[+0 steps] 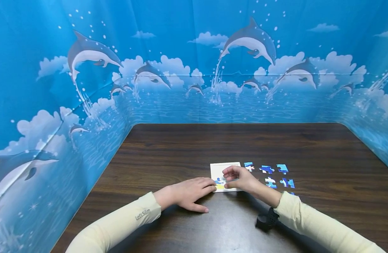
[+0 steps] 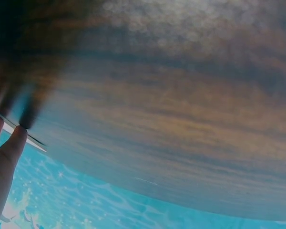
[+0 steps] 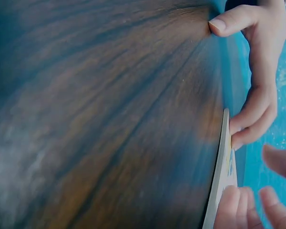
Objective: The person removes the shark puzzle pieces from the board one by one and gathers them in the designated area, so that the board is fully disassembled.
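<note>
A square white puzzle board lies on the table, with a blue and yellow part of a picture showing near its lower left. My left hand rests at the board's left edge, fingertips touching it and thumb spread on the tabletop. In the right wrist view the fingers of that hand press on the board's rim. Over the board's right side is my right hand, loosely bent, with a gap between thumb and fingers and no piece visible there. It hides part of the board.
Several loose blue and white jigsaw pieces, such as one dark blue piece and one corner piece, lie right of the board. A black wrist device sits under the right forearm. A dolphin-print curtain surrounds the dark wooden table.
</note>
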`<action>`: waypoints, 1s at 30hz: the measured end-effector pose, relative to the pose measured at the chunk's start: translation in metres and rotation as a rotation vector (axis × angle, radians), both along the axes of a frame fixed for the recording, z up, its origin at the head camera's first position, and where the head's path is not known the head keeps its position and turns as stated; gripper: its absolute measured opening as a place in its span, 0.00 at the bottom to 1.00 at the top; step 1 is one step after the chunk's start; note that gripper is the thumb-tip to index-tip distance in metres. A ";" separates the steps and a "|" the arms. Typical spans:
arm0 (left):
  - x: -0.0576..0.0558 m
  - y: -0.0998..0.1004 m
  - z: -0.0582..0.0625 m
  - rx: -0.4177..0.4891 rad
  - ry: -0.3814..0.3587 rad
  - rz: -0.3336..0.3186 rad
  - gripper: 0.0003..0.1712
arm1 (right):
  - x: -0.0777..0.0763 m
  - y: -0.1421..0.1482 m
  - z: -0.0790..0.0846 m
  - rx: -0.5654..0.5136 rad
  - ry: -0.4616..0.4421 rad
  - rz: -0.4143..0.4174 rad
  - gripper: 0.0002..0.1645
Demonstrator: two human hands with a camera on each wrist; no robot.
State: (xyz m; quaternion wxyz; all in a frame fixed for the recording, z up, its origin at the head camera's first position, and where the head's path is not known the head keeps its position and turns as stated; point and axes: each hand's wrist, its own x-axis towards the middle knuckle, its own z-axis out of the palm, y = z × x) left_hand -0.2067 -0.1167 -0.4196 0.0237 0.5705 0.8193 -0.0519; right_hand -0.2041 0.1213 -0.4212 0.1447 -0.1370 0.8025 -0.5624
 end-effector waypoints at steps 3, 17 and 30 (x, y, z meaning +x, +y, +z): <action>0.000 0.001 0.000 -0.002 -0.005 0.002 0.39 | 0.000 -0.004 0.000 0.021 -0.022 -0.016 0.29; 0.000 0.001 0.001 -0.015 -0.014 0.014 0.40 | -0.001 -0.014 -0.002 0.081 0.006 -0.010 0.29; 0.000 0.000 0.000 -0.003 -0.009 0.017 0.38 | -0.002 -0.021 -0.007 0.211 0.127 0.018 0.26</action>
